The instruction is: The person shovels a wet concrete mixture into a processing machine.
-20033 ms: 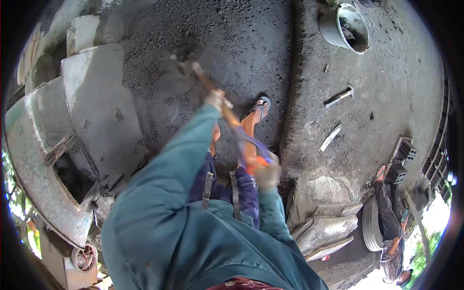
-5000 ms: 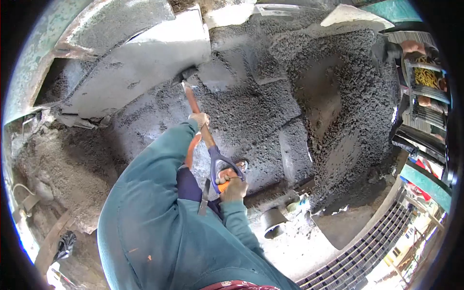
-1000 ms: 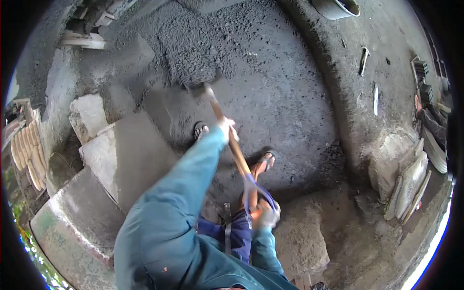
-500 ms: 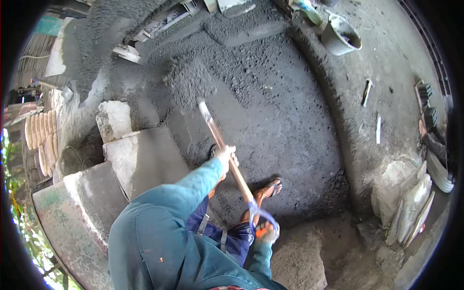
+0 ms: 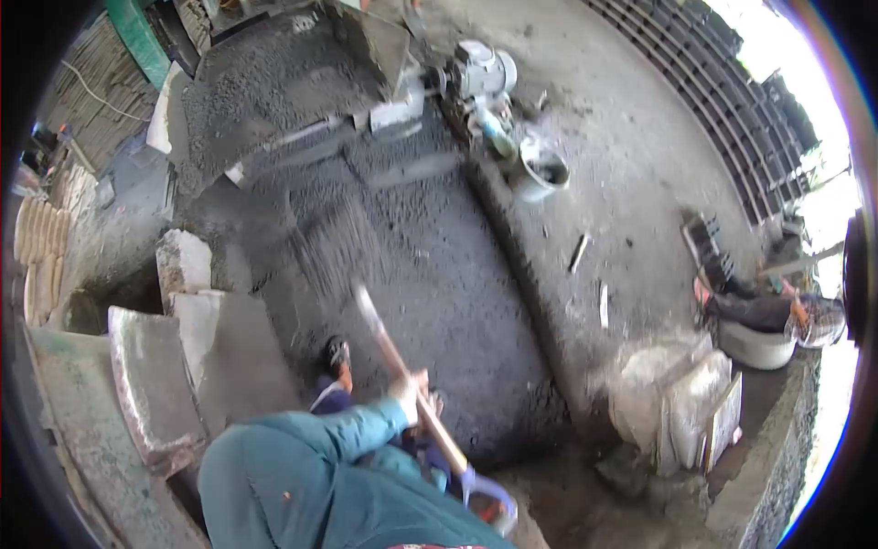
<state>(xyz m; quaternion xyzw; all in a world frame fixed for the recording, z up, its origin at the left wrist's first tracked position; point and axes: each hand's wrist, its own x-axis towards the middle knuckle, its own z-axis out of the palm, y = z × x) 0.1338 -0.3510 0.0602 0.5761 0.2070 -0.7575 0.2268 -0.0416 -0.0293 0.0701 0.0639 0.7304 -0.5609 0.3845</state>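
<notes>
I hold a long-handled shovel (image 5: 390, 355) with a wooden shaft and a blue D-shaped grip. My left hand (image 5: 405, 395) is wrapped around the middle of the shaft. At the lower end, my right hand (image 5: 503, 520) is closed on the D-grip, partly hidden by it and blurred. A heap of dark grey, wet-looking mix (image 5: 343, 242) covers the shovel's blade, smeared by motion. The blade is over a grey floor (image 5: 457, 320) strewn with loose mix. A foot in a sandal (image 5: 337, 352) shows left of the shaft.
A trough of grey mix (image 5: 274, 91) stands at the upper left, with a motor (image 5: 485, 73) beside it. A bucket (image 5: 540, 174) sits beyond a low ledge (image 5: 521, 265). Boards (image 5: 238, 352) lie at left; stacked sacks (image 5: 658, 393) at right. What looks like a person (image 5: 764, 311) is at far right.
The view has turned, so the floor and bucket appear lower and further left, and the motor has come into view. Both hands keep hold of the shovel, its blade still loaded.
</notes>
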